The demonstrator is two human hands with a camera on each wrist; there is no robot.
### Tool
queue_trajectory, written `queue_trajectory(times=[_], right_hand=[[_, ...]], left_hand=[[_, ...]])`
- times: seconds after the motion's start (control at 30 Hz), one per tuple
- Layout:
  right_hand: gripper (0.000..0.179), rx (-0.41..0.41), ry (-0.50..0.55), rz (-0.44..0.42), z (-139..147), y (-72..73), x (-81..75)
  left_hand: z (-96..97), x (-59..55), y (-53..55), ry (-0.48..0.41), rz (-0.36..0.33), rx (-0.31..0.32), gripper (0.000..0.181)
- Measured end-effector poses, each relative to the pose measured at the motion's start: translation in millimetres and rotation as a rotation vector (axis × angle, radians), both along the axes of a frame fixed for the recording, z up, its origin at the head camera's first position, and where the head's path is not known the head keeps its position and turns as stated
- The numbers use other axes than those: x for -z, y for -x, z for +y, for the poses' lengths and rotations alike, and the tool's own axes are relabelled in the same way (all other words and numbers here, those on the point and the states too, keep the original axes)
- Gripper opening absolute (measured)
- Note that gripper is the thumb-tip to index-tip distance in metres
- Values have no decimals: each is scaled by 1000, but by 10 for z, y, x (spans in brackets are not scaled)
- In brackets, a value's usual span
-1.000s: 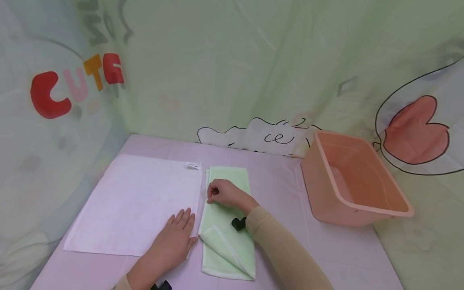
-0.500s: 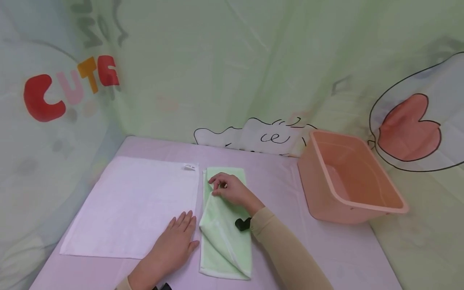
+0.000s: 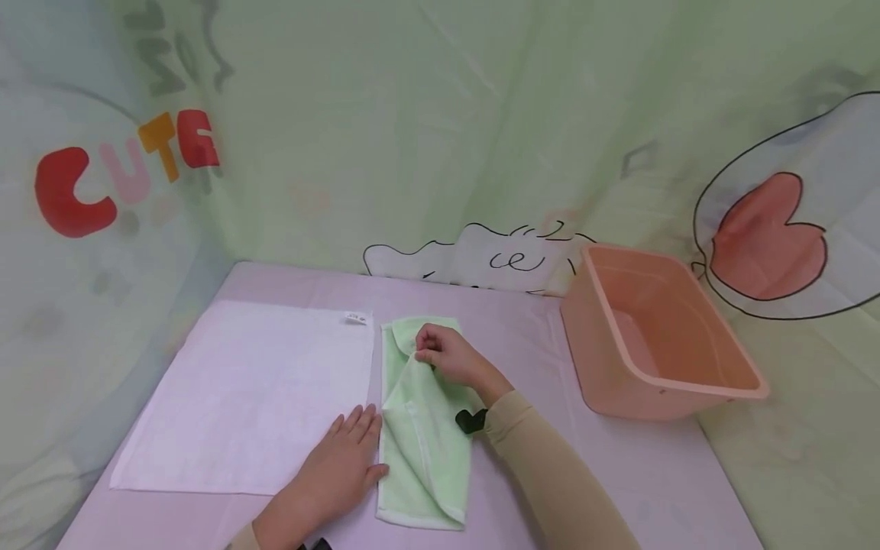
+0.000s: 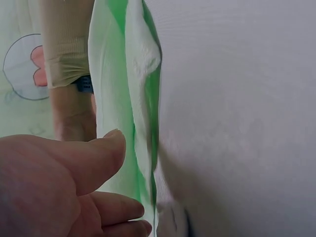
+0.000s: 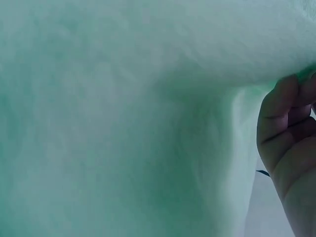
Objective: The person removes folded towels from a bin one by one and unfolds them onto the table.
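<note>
A light green towel [image 3: 429, 439], folded into a long strip, lies on the table in the head view. My right hand [image 3: 454, 359] pinches one layer's edge near the far end and lifts it to a peak. In the right wrist view the raised towel [image 5: 108, 123] fills most of the picture, with the bent fingers at its edge. My left hand [image 3: 337, 466] lies with straight fingers across the white towel's right edge, thumb tip right at the green towel's left side. The white towel [image 3: 254, 397] is spread flat to the left, a small tag at its far right corner.
A peach-coloured plastic bin [image 3: 594, 344] stands at the table's back right. Printed fabric curtains [image 3: 344, 153] hang behind and on both sides. A pale pink cloth [image 3: 522, 344] covers the table.
My right hand has lifted the green towel's layer and drawn it to the right, opening a fold at the left. My left hand has shifted slightly right, toward the green towel.
</note>
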State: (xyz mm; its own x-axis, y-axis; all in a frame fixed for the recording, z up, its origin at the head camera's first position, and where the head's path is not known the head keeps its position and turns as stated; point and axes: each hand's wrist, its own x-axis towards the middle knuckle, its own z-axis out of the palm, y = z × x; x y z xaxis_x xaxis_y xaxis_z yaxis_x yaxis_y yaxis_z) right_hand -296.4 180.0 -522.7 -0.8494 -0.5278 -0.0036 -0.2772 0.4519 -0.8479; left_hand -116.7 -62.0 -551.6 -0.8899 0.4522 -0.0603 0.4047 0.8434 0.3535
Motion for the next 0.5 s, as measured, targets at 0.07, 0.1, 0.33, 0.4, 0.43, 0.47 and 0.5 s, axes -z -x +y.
queue_trajectory(times=[0.07, 0.1, 0.33, 0.4, 0.43, 0.47, 0.5], right_hand=[[4, -7, -2, -2, 70, 0, -29], [4, -10, -3, -4, 103, -4, -47], [15, 28, -107, -5, 297, -44, -150], [9, 41, -139, 1, 352, -56, -170], [6, 47, -150, 7, 372, -58, -175], [4, 54, -157, 14, 398, -60, -179], [3, 58, -159, 21, 429, -66, -188]], left_hand=[[42, 1, 2, 6, -10, 16, 78], [63, -3, 3, 8, -16, 23, 78], [157, -37, 20, 19, -15, 55, 80], [183, -34, 39, 32, -2, 65, 82], [192, -30, 51, 38, 3, 69, 83], [205, -25, 65, 38, 2, 75, 84], [220, -18, 76, 44, -1, 83, 86]])
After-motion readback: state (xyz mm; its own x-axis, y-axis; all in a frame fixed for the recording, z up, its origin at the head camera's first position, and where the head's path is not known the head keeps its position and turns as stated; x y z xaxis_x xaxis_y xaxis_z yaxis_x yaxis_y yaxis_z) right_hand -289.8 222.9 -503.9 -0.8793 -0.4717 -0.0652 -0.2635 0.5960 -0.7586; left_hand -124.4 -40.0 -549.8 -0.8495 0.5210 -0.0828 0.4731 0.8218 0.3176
